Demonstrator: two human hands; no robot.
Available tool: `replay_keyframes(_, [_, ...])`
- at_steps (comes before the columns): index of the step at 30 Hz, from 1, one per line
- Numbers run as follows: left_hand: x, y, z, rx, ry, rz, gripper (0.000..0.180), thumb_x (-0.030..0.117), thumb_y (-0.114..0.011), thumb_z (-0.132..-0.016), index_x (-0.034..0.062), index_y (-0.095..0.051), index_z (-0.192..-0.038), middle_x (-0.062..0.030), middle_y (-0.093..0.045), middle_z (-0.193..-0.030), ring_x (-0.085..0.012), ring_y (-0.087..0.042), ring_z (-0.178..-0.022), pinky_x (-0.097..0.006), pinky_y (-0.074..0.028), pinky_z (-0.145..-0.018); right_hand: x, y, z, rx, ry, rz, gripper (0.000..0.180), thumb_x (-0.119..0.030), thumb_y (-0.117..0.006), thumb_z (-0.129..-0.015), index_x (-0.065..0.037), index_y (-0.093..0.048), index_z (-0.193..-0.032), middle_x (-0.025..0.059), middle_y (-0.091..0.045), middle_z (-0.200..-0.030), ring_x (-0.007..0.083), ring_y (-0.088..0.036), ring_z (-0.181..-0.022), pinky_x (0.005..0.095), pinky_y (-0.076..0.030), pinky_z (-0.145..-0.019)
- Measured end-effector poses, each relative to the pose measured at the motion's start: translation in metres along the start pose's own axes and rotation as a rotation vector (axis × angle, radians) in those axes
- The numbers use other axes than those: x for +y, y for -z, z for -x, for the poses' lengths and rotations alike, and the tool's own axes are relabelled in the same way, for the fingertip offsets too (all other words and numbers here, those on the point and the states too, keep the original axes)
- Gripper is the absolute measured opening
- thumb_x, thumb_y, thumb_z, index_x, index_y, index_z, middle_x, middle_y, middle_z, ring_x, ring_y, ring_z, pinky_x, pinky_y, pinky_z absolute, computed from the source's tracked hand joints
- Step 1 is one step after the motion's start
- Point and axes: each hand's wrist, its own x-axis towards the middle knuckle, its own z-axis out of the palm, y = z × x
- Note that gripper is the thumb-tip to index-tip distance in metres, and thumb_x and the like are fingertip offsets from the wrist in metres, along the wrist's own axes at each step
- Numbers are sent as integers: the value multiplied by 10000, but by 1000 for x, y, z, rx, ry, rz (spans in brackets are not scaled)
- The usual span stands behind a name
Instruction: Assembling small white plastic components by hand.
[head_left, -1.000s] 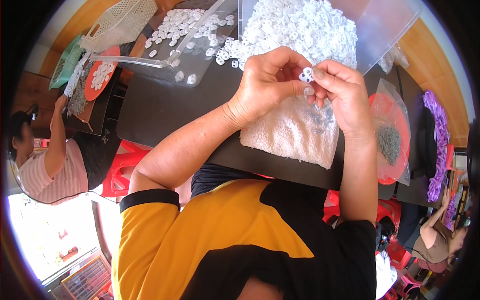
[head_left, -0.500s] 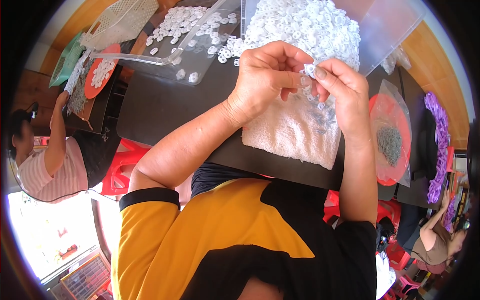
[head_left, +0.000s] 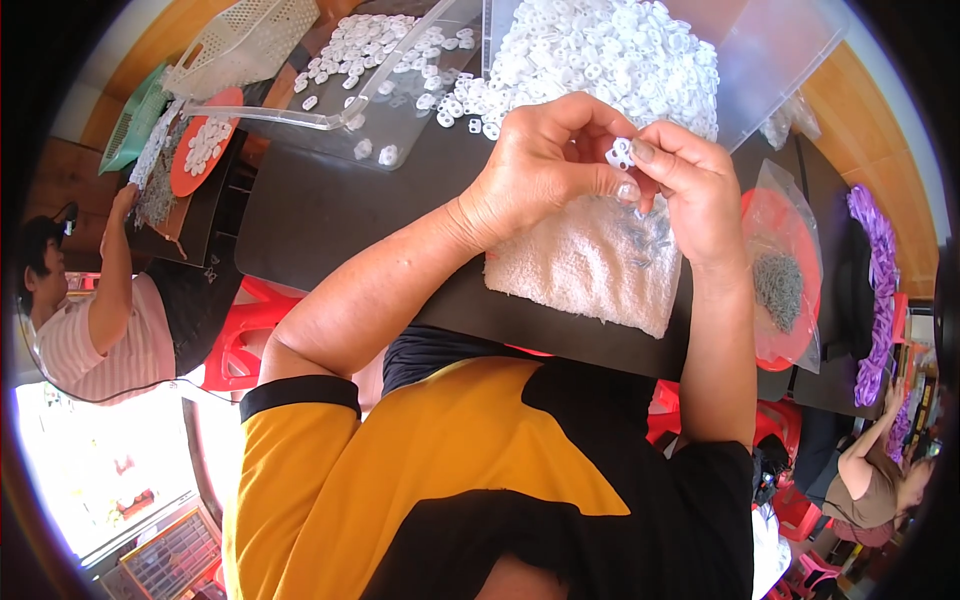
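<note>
Both hands meet over the far part of a cream towel. My right hand [head_left: 697,180] pinches a small white plastic piece with holes [head_left: 620,154] between thumb and fingertips. Beside it my left hand [head_left: 545,165] is closed, its thumb tip just below that piece and its fingers curled behind. What sits between the left fingertips is hidden. Another small white bit [head_left: 640,213] shows below the fingers. Thin grey metal pieces [head_left: 655,235] lie on the towel [head_left: 580,270] under my right hand. A large heap of the same white pieces [head_left: 610,60] lies just beyond.
Clear plastic bins [head_left: 790,60] stand at the far side, with more loose white pieces [head_left: 360,45] to the left. On the right, a red tray [head_left: 750,330] holds a bagged grey pile [head_left: 778,290]. One person [head_left: 110,330] works at left, another [head_left: 868,480] sits at right.
The white piece has turned in my fingers, so its holes now face up. My left thumb has slid lower, away from the piece. Both forearms stay nearly still.
</note>
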Motion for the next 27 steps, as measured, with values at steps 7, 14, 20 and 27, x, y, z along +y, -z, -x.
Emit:
replay_keyframes(7, [2, 3, 3, 16, -15, -156, 327, 77, -854, -696, 36, -653, -951, 30, -569, -763, -28, -527, -702, -189, -458, -614, -1, 2, -1, -71, -115, -128, 233, -208, -601, -914, 16, -649, -871, 29, -601, -676, 103, -549, -569, 224, -418, -532])
replay_keyframes(14, [1, 0, 4, 66, -131, -304, 330, 142, -871, -679, 60, -639, -898, 42, -557, -700, -32, -506, -633, -201, -445, -578, -2, -2, 1, -59, -120, -127, 236, -214, -598, -913, 13, -653, -874, 29, -601, -678, 96, -542, -567, 220, -419, -532])
replay_keyframes(20, [2, 1, 6, 67, -275, -413, 349, 165, -868, -674, 53, -625, -897, 8, -576, -694, -55, -513, -598, -216, -449, -551, -6, -3, 3, -89, -99, -103, 237, -218, -599, -911, -4, -650, -821, 19, -598, -675, 86, -538, -562, 214, -405, -521])
replay_keyframes(27, [-4, 0, 9, 90, -368, -422, 359, 188, -861, -681, 50, -612, -900, -3, -586, -700, -62, -526, -585, -221, -452, -526, -10, -7, 7, -103, -121, -99, 228, -209, -601, -910, -15, -644, -798, 8, -595, -669, 71, -534, -550, 194, -389, -501])
